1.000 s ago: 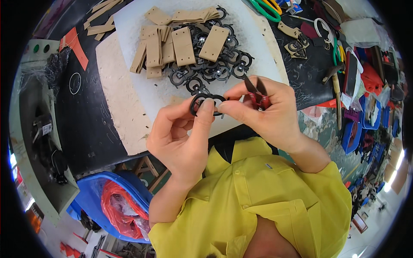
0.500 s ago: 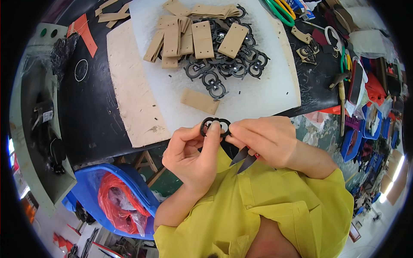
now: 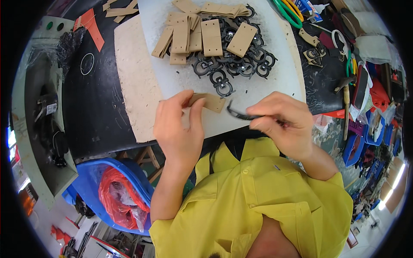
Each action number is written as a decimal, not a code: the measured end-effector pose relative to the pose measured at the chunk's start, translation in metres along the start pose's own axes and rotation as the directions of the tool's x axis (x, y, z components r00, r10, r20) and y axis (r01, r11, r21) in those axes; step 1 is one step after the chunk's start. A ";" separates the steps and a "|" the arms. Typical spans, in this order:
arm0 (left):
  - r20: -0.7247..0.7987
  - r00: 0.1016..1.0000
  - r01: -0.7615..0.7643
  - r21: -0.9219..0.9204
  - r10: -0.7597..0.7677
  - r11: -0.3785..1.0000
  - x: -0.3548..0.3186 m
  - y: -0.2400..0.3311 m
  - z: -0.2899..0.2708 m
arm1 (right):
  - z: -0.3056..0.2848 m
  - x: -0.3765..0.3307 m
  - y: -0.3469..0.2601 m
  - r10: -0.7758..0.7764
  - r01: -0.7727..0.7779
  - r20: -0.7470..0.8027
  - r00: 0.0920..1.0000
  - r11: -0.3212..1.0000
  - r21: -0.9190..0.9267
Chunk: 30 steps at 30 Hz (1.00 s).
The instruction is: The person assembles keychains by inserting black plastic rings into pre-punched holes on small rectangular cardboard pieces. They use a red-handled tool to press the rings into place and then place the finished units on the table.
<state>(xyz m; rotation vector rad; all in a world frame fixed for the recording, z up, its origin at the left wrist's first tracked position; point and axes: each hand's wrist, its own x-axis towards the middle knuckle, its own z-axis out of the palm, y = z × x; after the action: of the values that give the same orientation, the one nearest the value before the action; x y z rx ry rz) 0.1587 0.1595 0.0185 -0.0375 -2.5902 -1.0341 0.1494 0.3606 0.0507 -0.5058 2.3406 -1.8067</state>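
My left hand (image 3: 178, 124) has its thumb and fingers closed around the left end of a tan strip (image 3: 213, 103) with small punched holes. That strip lies at the near part of the white board (image 3: 172, 81). My right hand (image 3: 286, 122) pinches a black double-ring piece (image 3: 241, 114), seen edge-on and slightly blurred, just right of the strip. Something dark shows under the right fingers, too hidden to name. Beyond the hands lies a heap of similar black ring pieces (image 3: 221, 84) with small metal parts. Stacked tan strips (image 3: 211, 38) rest on and beside that heap.
A beige sheet (image 3: 135, 81) lies partly under the white board on the black table (image 3: 94, 116). Green and yellow cable loops (image 3: 292, 15) and a hammer (image 3: 345, 92) are at the right. A blue bin (image 3: 146, 189) with red plastic stands at lower left.
My hands have come apart. The left has left the black ring piece and moved to the tan strip. The right has carried the piece rightward, and the scissor blades under it no longer show.
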 end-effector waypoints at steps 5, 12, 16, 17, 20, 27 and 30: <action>0.279 0.847 0.514 -0.643 -0.452 0.567 -0.006 0.018 -0.016 | 0.018 0.008 -0.009 -0.042 0.027 0.142 0.989 0.994 0.106; 0.387 0.840 0.521 -0.771 -0.381 0.365 -0.013 0.024 -0.024 | 0.009 0.016 -0.006 0.051 -0.061 0.145 0.988 0.996 0.065; 0.349 0.905 0.424 -0.767 -0.242 0.482 -0.017 0.025 -0.023 | 0.001 0.020 -0.013 0.383 -0.429 0.209 0.900 0.866 0.256; 0.336 0.916 0.401 -0.789 -0.220 0.466 -0.018 0.025 -0.021 | 0.005 0.020 -0.014 0.374 -0.395 0.131 0.918 0.839 0.375; 0.305 0.945 0.326 -0.875 -0.116 0.358 -0.021 0.019 -0.011 | 0.010 0.014 -0.011 0.287 -0.249 -0.019 0.958 0.860 0.446; 0.464 0.860 0.508 -0.740 -0.211 0.441 -0.010 0.027 -0.020 | 0.008 0.007 -0.008 -0.104 0.103 0.023 0.994 0.994 0.038; 0.500 0.811 0.584 -0.710 -0.303 0.392 -0.010 0.030 -0.017 | 0.006 0.007 -0.009 -0.071 0.068 -0.030 0.997 0.993 -0.098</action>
<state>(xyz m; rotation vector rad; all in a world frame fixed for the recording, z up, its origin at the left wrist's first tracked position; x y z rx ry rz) 0.1779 0.1708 0.0467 0.3294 -2.0241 -2.6255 0.1464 0.3510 0.0584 -0.5810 2.4721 -1.7497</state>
